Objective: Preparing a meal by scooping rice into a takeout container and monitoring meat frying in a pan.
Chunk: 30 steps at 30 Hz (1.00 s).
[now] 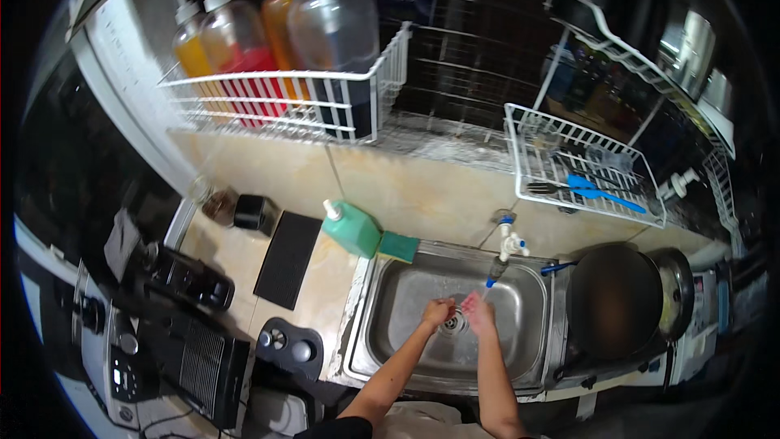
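Both my hands are inside a stainless steel sink (402,292), over its drain (451,321). My right hand (478,312) is turned palm up with loosely bent fingers, just below the blue outlet of a white plastic tap (507,247). A thin stream of water runs from the tap onto it, and I see nothing held there. Close beside it, on the left, is my left hand (439,313) with its fingers curled inward. Whether anything lies inside those fingers is hidden.
A green pump bottle (353,230) and a sponge (398,246) stand at the sink's back left corner. A black mat (288,259) lies left. A large round dark pan or lid (615,302) is right. Wire baskets (268,100) with syrup-like pump bottles and a utensil rack (585,164) hang above.
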{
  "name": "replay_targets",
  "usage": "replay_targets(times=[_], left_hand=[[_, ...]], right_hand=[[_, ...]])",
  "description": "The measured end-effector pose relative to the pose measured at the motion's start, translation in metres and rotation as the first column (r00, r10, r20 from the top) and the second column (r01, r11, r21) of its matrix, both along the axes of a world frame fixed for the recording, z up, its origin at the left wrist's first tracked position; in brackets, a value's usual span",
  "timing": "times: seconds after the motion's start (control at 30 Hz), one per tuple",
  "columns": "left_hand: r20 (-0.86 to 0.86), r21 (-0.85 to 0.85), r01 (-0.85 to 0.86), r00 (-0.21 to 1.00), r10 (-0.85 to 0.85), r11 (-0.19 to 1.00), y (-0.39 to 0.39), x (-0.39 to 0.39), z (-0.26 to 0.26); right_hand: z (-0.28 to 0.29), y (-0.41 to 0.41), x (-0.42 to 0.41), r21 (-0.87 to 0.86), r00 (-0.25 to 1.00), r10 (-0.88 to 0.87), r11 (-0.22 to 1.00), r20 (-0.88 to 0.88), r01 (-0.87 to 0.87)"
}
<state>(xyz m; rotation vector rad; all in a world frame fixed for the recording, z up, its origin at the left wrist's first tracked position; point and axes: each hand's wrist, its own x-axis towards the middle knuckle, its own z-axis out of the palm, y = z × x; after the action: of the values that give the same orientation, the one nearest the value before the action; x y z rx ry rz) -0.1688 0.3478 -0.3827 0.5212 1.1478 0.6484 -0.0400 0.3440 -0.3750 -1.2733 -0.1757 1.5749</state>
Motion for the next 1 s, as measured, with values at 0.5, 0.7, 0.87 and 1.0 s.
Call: replay_targets(times=[0.5, 0.7, 0.87, 1.0], left_hand=[[-0.796, 0.205, 0.848, 0.435, -0.421, 0.489, -0.001, 0.068, -0.019], [-0.91, 0.359, 0.925, 0.377, -0.173, 0.127, 0.003, 0.059, -0.072], [-0.526, 0.314, 0.509, 0.796, -0.299, 0.802, -0.021, 0.096, -0.092], [-0.818, 0.418, 0.686, 0.57, -0.082, 0.596, 0.002, 0.043, -0.188]], right_hand=[[-0.031, -0.057, 0.022, -0.051, 0.91, 0.156, 0.988, 0.384, -0.148], [-0.038, -0.056, 0.003, 0.008, 0.914, -0.023, 1.0, 0.405, 0.021], [-0.046, -0.066, 0.021, -0.169, 0.972, -0.152, 0.968, 0.179, 0.183], [-0.012, -0.056, -0.032, -0.17, 0.969, -0.239, 0.954, 0.066, 0.247]])
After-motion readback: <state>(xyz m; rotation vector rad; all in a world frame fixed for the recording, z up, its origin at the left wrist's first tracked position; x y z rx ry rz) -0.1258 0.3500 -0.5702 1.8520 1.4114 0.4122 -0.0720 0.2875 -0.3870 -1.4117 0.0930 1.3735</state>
